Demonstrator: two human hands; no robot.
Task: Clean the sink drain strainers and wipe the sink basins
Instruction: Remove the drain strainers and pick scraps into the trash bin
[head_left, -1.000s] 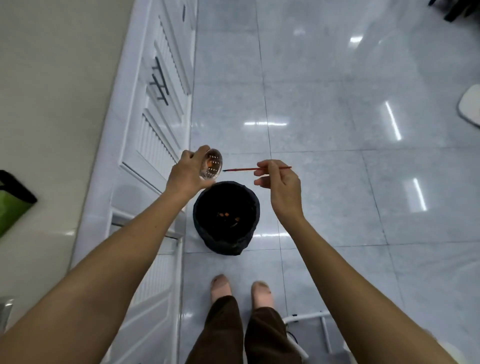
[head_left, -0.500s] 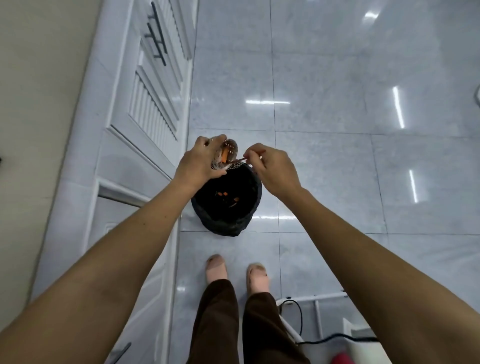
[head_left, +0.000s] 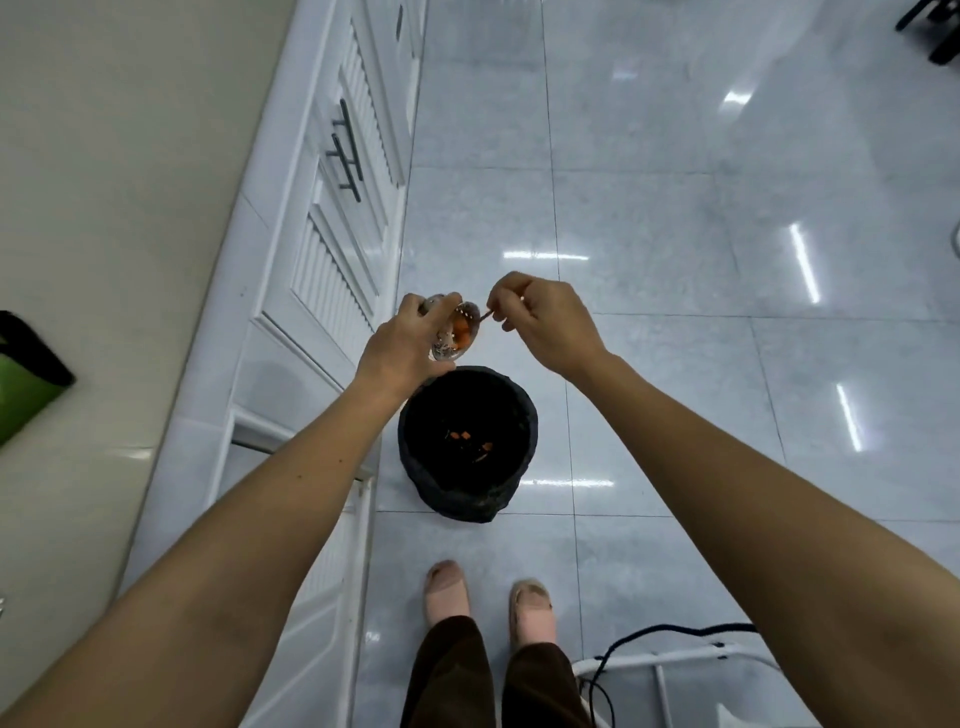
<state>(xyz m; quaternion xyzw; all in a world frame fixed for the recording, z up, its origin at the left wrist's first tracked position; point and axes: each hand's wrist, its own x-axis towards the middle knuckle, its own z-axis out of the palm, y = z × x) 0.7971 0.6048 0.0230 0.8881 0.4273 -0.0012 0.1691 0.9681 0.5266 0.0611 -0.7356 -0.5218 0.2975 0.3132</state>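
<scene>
Metal drain strainer (head_left: 448, 349) is sitting tilted in the left hand (head_left: 402, 348), w/ orange food bits (head_left: 461, 328) inside. Fingers are curling round its rim, gripping it. It's hanging in the air just over the far edge of the black bin (head_left: 467, 499). Right hand (head_left: 548, 325) is pinching a thin stick (head_left: 486, 314), its tip reaching the strainer's mouth. More orange scraps (head_left: 460, 435) are lying at the bin's btm. Bin is standing on grey floor tiles (head_left: 675, 208), beside white cabinet doors (head_left: 332, 270) w/ dark bar handles (head_left: 348, 150). Feet in pale slippers (head_left: 447, 587) are standing near it. Black cable (head_left: 675, 631) is trailing over a white frame (head_left: 660, 662), btm right.
</scene>
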